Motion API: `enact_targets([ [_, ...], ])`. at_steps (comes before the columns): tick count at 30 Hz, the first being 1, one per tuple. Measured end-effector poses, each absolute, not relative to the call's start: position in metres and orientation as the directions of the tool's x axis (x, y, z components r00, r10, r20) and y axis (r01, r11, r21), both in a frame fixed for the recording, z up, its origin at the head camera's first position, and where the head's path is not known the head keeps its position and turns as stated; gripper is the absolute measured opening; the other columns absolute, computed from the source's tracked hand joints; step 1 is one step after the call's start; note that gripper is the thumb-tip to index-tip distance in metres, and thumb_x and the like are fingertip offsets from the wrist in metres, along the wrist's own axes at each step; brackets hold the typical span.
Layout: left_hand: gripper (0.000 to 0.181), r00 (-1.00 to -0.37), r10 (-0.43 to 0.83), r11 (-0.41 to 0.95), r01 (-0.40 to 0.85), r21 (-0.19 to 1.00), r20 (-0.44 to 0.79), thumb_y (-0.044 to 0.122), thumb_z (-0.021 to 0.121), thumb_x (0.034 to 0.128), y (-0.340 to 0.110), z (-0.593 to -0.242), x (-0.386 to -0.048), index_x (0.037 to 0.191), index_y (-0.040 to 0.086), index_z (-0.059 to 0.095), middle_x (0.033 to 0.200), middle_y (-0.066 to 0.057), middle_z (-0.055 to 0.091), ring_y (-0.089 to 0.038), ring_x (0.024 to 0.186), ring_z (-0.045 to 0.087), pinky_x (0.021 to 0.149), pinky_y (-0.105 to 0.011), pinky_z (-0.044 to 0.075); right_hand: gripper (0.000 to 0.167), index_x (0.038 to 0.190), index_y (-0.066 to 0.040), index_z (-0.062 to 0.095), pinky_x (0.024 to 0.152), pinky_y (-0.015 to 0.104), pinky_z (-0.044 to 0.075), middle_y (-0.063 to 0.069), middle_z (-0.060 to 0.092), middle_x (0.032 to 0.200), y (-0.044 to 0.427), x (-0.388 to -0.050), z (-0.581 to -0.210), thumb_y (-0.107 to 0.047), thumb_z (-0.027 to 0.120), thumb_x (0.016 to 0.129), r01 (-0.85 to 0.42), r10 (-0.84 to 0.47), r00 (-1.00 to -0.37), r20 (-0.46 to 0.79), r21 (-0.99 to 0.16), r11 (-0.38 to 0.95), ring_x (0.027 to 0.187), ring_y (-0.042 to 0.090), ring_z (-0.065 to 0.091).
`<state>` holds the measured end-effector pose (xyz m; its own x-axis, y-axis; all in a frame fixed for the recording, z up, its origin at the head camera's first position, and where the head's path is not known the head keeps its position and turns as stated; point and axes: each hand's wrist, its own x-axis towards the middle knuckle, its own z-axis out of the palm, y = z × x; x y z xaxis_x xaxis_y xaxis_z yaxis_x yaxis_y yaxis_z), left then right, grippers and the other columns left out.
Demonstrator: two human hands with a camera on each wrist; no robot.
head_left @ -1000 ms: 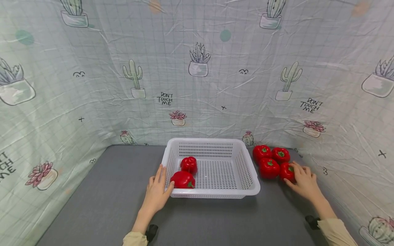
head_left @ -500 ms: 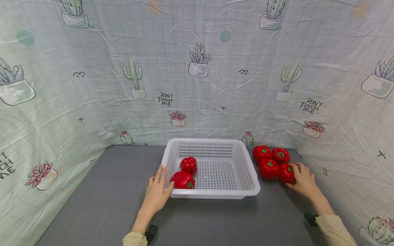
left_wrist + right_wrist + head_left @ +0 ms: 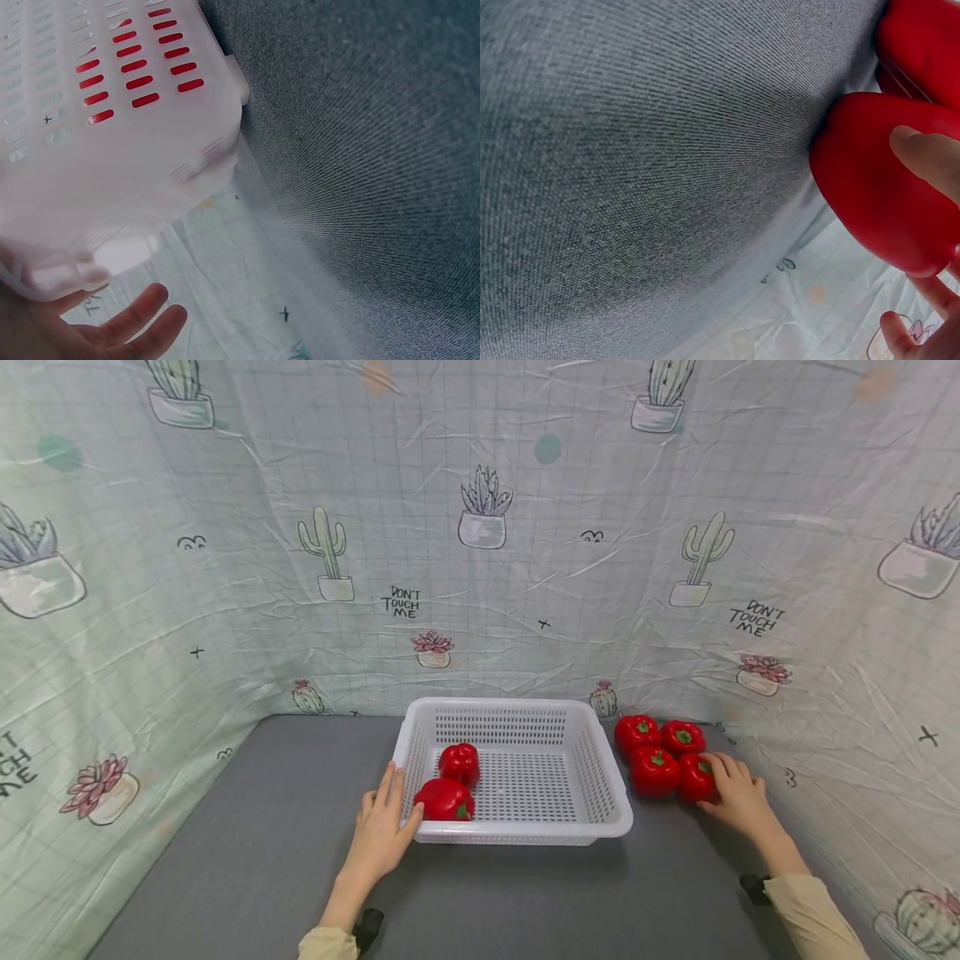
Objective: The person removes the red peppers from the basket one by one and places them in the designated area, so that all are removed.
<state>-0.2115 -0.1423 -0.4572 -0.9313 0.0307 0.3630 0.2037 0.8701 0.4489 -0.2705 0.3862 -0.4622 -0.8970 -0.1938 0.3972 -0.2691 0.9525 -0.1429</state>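
Observation:
In the head view, my left hand (image 3: 381, 831) rests at the near left corner of a white slotted plastic basket (image 3: 525, 830). Its fingers lie straight along the left rim and the thumb touches the front rim. Two red bell peppers are inside the basket, one upright (image 3: 459, 763) and one on its side (image 3: 442, 798). Right of the basket, my right hand (image 3: 738, 800) grips a red bell pepper (image 3: 695, 783). The right wrist view shows the thumb pressed on this bell pepper (image 3: 870, 180) and fingers at its far side.
Other red bell peppers stand beside the held one: a near one (image 3: 655, 772), a back left one (image 3: 636, 732) and a back right one (image 3: 682, 737). A grey cloth (image 3: 247, 843) covers the table. A cactus-print curtain (image 3: 480, 585) surrounds the back and sides.
My right hand has closed its fingers and thumb around the bell pepper, which has shifted only slightly. My left hand and the basket have stayed in place.

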Motion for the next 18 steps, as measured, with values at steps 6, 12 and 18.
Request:
enact_targets([
  [6, 0.066, -0.936, 0.026, 0.868, 0.195, 0.456, 0.350, 0.035, 0.052, 0.0852, -0.1427, -0.4573, -0.2104, 0.137, 0.000, 0.031, 0.146, -0.016, 0.024, -0.035, 0.108, 0.039, 0.084, -0.054, 0.038, 0.084, 0.129, -0.002, 0.031, 0.065, 0.058, 0.028, 0.025, 0.037, 0.121, 0.3867, -0.2717, -0.4613, -0.016, 0.078, 0.060, -0.260, -0.192, -0.909, 0.370, -0.142, 0.955, 0.100, 0.045, 0.034],
  [12, 0.064, -0.921, 0.025, 0.867, 0.213, 0.451, 0.388, 0.033, 0.052, 0.0847, -0.1418, -0.4585, -0.2111, 0.135, -0.001, 0.033, 0.144, -0.017, 0.027, -0.035, 0.106, 0.040, 0.082, -0.055, 0.038, 0.091, 0.134, -0.006, 0.026, 0.067, 0.059, 0.028, 0.025, 0.036, 0.124, 0.3872, -0.2725, -0.4617, -0.017, 0.078, 0.060, -0.255, -0.193, -0.913, 0.360, -0.133, 0.958, 0.101, 0.044, 0.033],
  [18, 0.064, -0.898, 0.022, 0.868, 0.235, 0.437, 0.439, 0.036, 0.050, 0.0850, -0.1408, -0.4593, -0.2107, 0.133, -0.003, 0.036, 0.142, -0.019, 0.030, -0.034, 0.102, 0.041, 0.079, -0.054, 0.040, 0.092, 0.135, -0.007, 0.026, 0.068, 0.058, 0.027, 0.024, 0.036, 0.125, 0.3843, -0.2691, -0.4574, -0.018, 0.078, 0.060, -0.261, -0.199, -0.905, 0.375, -0.123, 0.957, 0.101, 0.044, 0.033],
])
